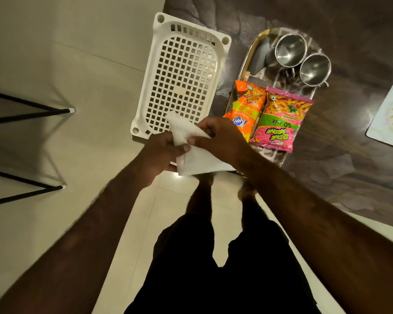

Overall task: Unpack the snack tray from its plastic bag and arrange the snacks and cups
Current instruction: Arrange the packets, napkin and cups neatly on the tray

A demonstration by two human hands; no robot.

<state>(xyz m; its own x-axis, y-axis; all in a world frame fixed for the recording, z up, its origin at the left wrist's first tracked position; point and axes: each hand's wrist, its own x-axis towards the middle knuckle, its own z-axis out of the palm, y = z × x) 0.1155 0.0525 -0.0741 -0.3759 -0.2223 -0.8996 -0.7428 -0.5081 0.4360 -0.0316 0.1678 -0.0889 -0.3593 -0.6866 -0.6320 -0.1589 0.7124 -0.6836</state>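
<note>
A folded white plastic bag [195, 152] is held between both hands just off the table's near corner. My left hand [161, 152] grips its left side, and my right hand [220, 139] pinches its top edge. On the dark table lies an oval metal tray [247, 66]. An orange snack packet [245, 107] and a pink snack packet [279, 121] rest side by side on its near end. Two steel cups [290, 49] [315, 69] stand on its far end.
A white perforated plastic basket [182, 75] sits at the table's left edge beside the tray. A pale placemat [390, 112] lies at the right edge. Black metal furniture legs [32, 109] stand on the tiled floor at left. My legs are below.
</note>
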